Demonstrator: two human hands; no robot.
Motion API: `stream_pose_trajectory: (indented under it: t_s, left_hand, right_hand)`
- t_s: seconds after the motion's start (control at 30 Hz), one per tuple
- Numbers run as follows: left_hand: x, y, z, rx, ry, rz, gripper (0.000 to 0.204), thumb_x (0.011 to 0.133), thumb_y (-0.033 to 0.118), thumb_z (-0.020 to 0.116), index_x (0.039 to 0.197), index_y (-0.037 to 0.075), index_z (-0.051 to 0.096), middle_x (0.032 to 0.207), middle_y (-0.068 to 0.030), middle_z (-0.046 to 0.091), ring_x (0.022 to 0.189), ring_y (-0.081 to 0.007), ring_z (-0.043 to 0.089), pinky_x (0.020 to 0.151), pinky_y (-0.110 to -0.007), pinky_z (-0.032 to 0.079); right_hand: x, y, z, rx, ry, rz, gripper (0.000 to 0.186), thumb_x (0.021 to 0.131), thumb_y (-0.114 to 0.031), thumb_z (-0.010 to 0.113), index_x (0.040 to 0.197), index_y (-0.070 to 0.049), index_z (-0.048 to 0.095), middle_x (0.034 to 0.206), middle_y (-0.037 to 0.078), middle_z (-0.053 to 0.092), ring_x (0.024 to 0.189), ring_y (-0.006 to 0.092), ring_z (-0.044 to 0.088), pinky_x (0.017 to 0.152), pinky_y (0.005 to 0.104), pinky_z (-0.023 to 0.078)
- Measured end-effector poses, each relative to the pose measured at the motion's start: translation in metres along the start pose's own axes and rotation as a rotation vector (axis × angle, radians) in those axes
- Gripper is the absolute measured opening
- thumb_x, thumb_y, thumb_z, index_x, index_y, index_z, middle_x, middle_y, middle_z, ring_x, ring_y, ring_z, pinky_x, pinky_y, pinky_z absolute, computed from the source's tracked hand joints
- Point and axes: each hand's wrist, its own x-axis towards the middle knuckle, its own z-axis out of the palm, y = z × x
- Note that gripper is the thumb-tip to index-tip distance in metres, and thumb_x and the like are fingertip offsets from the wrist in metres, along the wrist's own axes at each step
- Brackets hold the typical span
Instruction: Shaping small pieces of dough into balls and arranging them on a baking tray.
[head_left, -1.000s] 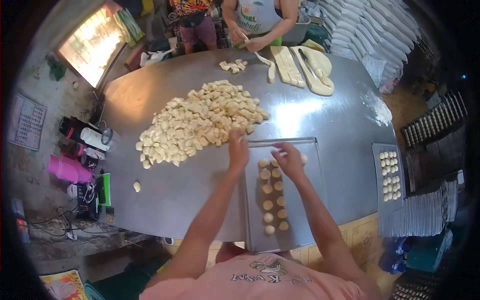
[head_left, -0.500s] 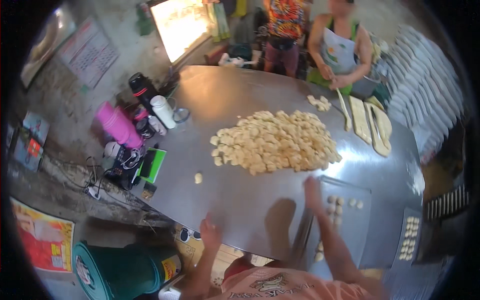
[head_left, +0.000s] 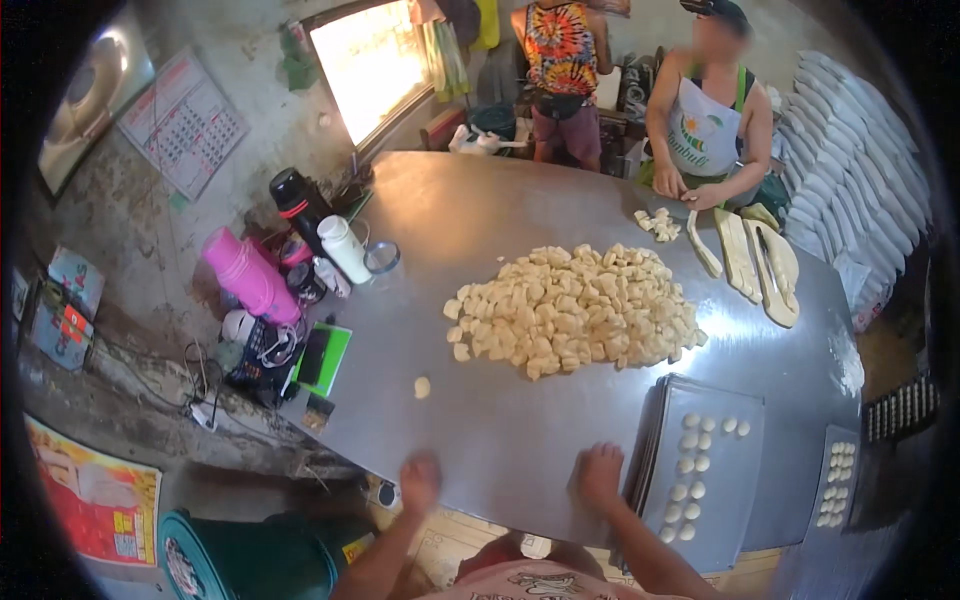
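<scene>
My right hand is palm down on the steel table, left of the baking tray, with its fingers curled under. Whatever may lie beneath them is hidden. Over the near table edge is my left hand, its fingers smeared by motion. A large heap of cut dough pieces covers the middle of the table, beyond both hands. One dough piece lies apart, beyond my left hand. On the dark baking tray to the right sit several round dough balls, in rows.
Bottles, pink cups and a green-edged phone crowd the left edge. Across the table a co-worker handles dough by long dough strips. A smaller filled tray stands far right; a green bin is lower left.
My right hand has come back from the heap's near edge beside the tray toward the near table edge. My left hand stays near that edge. The whole view has shifted slightly.
</scene>
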Motion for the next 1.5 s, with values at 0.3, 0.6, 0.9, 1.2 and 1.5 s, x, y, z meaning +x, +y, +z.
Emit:
stream_pose_trajectory:
  t_s: [0.3, 0.6, 0.9, 1.2, 1.5]
  left_hand:
    - [0.022, 0.049, -0.028, -0.157, 0.038, 0.019, 0.018, 0.088, 0.018, 0.052, 0.101, 0.007, 0.059, 0.085, -0.0123, 0.058, 0.070, -0.0306, 0.056, 0.063, -0.042, 0.044]
    - [-0.073, 0.090, 0.004, 0.227, -0.226, 0.034, 0.020, 0.088, 0.019, 0.050, 0.105, 0.013, 0.059, 0.101, -0.0052, 0.057, 0.092, -0.0246, 0.054, 0.075, -0.042, 0.045]
    - [-0.066, 0.062, -0.068, -0.201, -0.088, -0.376, 0.020, 0.087, 0.018, 0.051, 0.098, 0.004, 0.059, 0.089, -0.0133, 0.061, 0.079, -0.0317, 0.058, 0.070, -0.043, 0.046]
    - [0.041, 0.070, -0.002, -0.306, -0.102, -0.223, 0.015, 0.084, 0.019, 0.054, 0.093, 0.007, 0.057, 0.088, -0.0111, 0.059, 0.078, -0.0290, 0.057, 0.066, -0.041, 0.045]
    - [-0.080, 0.101, -0.040, 0.190, 0.068, 0.111, 0.012, 0.090, 0.009, 0.048, 0.097, 0.010, 0.057, 0.095, -0.0063, 0.057, 0.092, -0.0205, 0.053, 0.079, -0.032, 0.044]
  right_hand:
    - [0.085, -0.030, -0.034, 0.145, 0.024, -0.210, 0.012, 0.083, -0.013, 0.050, 0.086, -0.004, 0.056, 0.092, 0.015, 0.053, 0.085, 0.0326, 0.048, 0.079, 0.0411, 0.038]
    - [0.019, -0.068, -0.026, 0.025, 0.100, -0.422, 0.013, 0.081, -0.014, 0.052, 0.089, -0.005, 0.055, 0.091, 0.014, 0.051, 0.082, 0.0302, 0.047, 0.078, 0.0408, 0.039]
    - [0.027, -0.009, -0.018, 0.101, -0.042, -0.157, 0.014, 0.080, -0.013, 0.050, 0.091, -0.005, 0.055, 0.089, 0.013, 0.053, 0.086, 0.0311, 0.048, 0.084, 0.0394, 0.039]
    - [0.081, -0.048, -0.006, 0.166, -0.082, -0.409, 0.018, 0.078, -0.015, 0.051, 0.091, -0.004, 0.056, 0.092, 0.014, 0.052, 0.086, 0.0311, 0.048, 0.081, 0.0406, 0.039]
    - [-0.022, -0.035, -0.024, 0.100, -0.160, -0.189, 0.018, 0.079, -0.014, 0.050, 0.094, -0.003, 0.051, 0.097, 0.016, 0.051, 0.089, 0.0339, 0.049, 0.084, 0.0424, 0.039]
